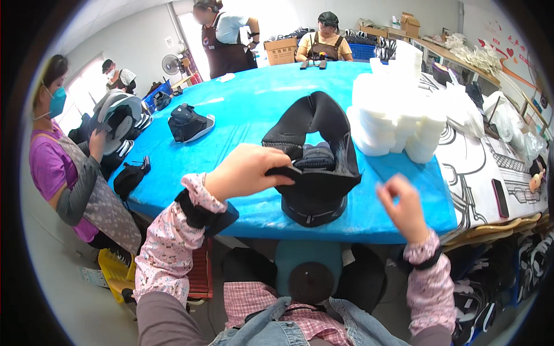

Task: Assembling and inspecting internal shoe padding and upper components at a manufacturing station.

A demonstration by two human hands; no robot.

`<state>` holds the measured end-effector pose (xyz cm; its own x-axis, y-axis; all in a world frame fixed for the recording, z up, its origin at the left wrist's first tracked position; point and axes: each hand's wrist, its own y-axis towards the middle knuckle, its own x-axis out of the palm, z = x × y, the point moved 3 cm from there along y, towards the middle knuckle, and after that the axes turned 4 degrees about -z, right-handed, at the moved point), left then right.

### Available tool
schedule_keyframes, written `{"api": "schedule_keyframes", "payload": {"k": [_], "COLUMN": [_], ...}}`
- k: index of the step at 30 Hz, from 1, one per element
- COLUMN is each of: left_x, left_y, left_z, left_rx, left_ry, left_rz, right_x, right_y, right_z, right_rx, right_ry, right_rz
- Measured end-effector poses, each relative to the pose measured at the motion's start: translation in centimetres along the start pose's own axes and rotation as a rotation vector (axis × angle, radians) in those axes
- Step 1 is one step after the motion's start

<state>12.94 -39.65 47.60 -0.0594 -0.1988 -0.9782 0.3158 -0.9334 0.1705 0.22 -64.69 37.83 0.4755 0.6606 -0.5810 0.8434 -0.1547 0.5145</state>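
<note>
Over the table [248,115], the left hand [251,172] is pinching the black flap [287,172], ideally steadily; right hand [403,206] is hovering, loosely curled

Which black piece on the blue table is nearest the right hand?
The large piece with the tall loop, between left hand and right hand; other pieces lie farther off.

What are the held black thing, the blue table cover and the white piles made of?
Black thing: probably matte padded cloth; its edges look thick. Table cover: likely plastic, with glossy streaks. White piles: maybe foam or padding; they look dull, with rounded edges.
</note>
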Motion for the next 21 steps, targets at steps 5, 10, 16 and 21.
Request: {"api": "schedule_keyframes", "payload": {"k": [5, 10, 16, 21], "left_x": [-0.4, 0.4, 17.5, 11.4], "left_y": [0.5, -2.6, 2.6, 7.4], "left_z": [4.1, -11.5, -18.2, -5.7], "left_rx": [0.084, -0.308, 0.056, 0.381], "left_ry": [-0.583, -0.602, -0.927, -0.957], "left_rz": [0.125, 0.864, 0.015, -0.09], "right_x": [6.0, 7.2, 10.7, 11.3], "right_y": [-7.4, -8.4, -9.2, -10.9], "right_z": [3.3, 1.6, 1.3, 3.9], "right_rx": [0.405, 0.455, 0.584, 0.497], "right_ry": [0.779, 0.937, 1.142, 1.632], "right_rz": [-0.515, -0.472, -0.364, -0.174]}}
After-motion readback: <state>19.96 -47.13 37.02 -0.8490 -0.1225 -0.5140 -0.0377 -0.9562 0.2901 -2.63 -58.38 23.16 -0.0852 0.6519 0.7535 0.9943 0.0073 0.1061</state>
